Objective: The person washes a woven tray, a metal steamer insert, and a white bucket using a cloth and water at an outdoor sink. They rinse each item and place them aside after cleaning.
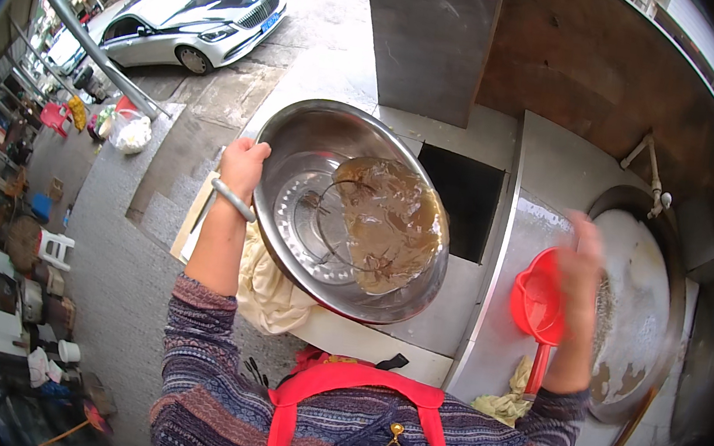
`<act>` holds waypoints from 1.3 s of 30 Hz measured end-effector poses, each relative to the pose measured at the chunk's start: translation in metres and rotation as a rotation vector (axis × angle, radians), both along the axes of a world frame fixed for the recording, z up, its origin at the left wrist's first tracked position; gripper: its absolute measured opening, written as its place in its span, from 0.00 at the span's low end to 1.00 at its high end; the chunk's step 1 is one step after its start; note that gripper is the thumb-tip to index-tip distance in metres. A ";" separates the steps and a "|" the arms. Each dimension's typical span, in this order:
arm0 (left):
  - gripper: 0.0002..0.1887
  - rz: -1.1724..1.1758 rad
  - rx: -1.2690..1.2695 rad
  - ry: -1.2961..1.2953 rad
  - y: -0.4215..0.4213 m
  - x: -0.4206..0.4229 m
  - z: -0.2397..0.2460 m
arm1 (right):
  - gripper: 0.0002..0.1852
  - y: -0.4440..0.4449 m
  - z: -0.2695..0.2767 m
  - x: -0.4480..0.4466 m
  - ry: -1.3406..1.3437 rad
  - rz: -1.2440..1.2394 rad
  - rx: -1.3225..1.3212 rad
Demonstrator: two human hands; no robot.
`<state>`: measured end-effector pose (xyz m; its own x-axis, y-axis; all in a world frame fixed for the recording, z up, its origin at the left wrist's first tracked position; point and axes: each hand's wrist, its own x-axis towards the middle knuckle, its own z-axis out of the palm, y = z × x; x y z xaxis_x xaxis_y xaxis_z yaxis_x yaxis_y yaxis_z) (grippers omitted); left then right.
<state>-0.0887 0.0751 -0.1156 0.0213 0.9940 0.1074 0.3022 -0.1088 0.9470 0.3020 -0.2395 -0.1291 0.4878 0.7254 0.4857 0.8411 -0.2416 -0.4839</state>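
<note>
My left hand [243, 167] grips the rim of a large stainless steel basin [301, 131], which tilts to the right. Murky brown water [389, 227] with dark strands and bits in it lies pooled in the basin's right side. Blurred and holding nothing that I can see, my right hand [581, 252] is over the edge of a red plastic ladle [540, 297]; whether it touches the ladle I cannot tell. Farther right, a large round wok [634, 307] holds greyish, foamy liquid. A cream cloth [270, 286] hangs below the basin's left side.
A dark square opening [465, 202] lies behind the basin. A raised metal edge [491, 265] divides the counter. A tap [660, 198] reaches over the wok, near a crumpled cloth [505, 398] and a wooden-handled tool [627, 432]. A silver car [188, 25] stands beyond.
</note>
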 end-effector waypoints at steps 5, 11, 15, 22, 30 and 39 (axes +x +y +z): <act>0.04 -0.056 -0.046 0.039 0.011 0.043 0.022 | 0.32 0.117 -0.057 -0.162 0.354 0.804 -0.539; 0.05 -0.119 0.042 0.185 0.003 0.125 0.054 | 0.14 0.155 -0.121 -0.206 0.881 0.575 -0.529; 0.06 -0.112 0.115 0.398 -0.013 0.172 0.071 | 0.13 0.147 -0.109 -0.165 0.792 0.335 -0.150; 0.09 -0.200 0.618 0.698 -0.049 0.209 0.090 | 0.10 0.113 -0.089 -0.110 1.406 0.176 0.229; 0.06 -0.455 1.042 0.726 -0.092 0.216 0.063 | 0.12 0.077 -0.101 -0.104 1.297 0.087 0.268; 0.05 -0.572 1.133 0.561 -0.109 0.209 0.040 | 0.08 0.007 -0.122 -0.128 0.813 -0.050 0.078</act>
